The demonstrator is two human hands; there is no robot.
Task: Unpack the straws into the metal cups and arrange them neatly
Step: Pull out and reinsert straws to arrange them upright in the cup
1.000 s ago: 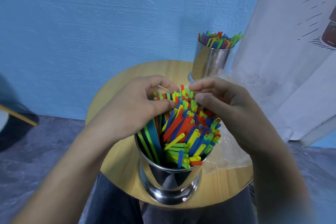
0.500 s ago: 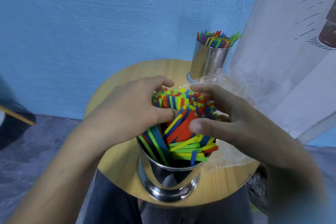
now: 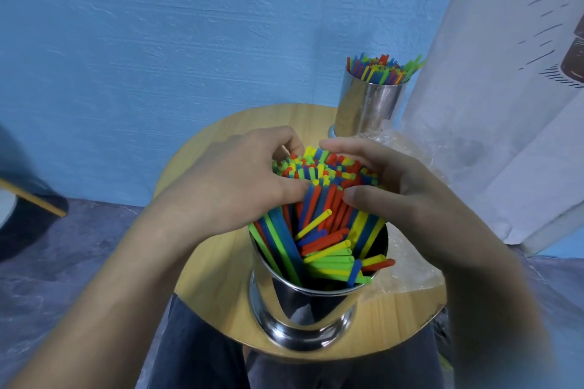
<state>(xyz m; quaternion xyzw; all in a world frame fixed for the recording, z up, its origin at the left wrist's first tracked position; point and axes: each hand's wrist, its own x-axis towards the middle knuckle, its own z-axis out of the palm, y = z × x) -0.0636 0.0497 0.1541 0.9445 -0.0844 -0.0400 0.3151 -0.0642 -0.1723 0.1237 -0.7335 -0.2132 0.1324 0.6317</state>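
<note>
A shiny metal cup (image 3: 303,309) stands at the near edge of the round wooden table (image 3: 215,262). It is packed with red, blue, green and yellow straws (image 3: 325,199) that lean away from me; a few lie loose across the rim. My left hand (image 3: 240,180) grips the bundle from the left, thumb against the straws. My right hand (image 3: 395,186) cups it from the right, fingers curled over the tips. A second metal cup (image 3: 368,107) full of upright straws stands at the table's far right.
Crumpled clear plastic wrapping (image 3: 407,262) lies on the table to the right of the near cup. A white curtain (image 3: 505,104) hangs close on the right. A blue wall is behind the table, and a dark round object (image 3: 28,208) sits on the floor at left.
Both hands have closed in around the straw bundle and pressed it tighter together. The straw tips have drawn into a flatter, more even cluster.
</note>
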